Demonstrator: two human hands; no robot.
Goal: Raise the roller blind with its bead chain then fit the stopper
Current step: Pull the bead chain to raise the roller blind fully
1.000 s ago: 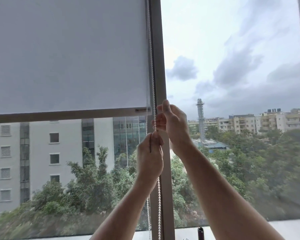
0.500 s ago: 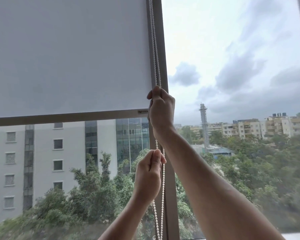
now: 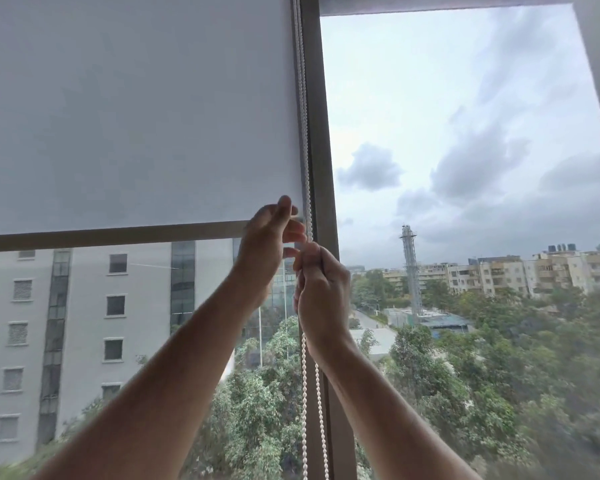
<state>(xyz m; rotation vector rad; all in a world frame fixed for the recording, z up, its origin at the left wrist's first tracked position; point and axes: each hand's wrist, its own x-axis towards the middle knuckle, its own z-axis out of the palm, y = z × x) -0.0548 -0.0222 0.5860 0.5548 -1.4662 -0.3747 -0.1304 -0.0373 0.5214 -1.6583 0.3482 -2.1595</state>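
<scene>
The grey roller blind (image 3: 136,116) covers the upper half of the left pane, and its bottom bar (image 3: 118,235) hangs level at mid height. The white bead chain (image 3: 303,133) runs down along the blind's right edge in two strands. My right hand (image 3: 321,292) grips the chain in a fist just below the bar's level. My left hand (image 3: 271,244) is higher and to the left, in front of the bar's right end. Its fingers are spread towards the chain and hold nothing. No stopper is in view.
The brown window mullion (image 3: 321,150) stands right behind the chain. The right pane (image 3: 465,133) is uncovered, with another raised blind's edge (image 3: 430,6) at the top. Buildings and trees lie outside.
My right hand has come down the chain from above the bar. My left hand has let go of the chain lower down and risen above the right hand.
</scene>
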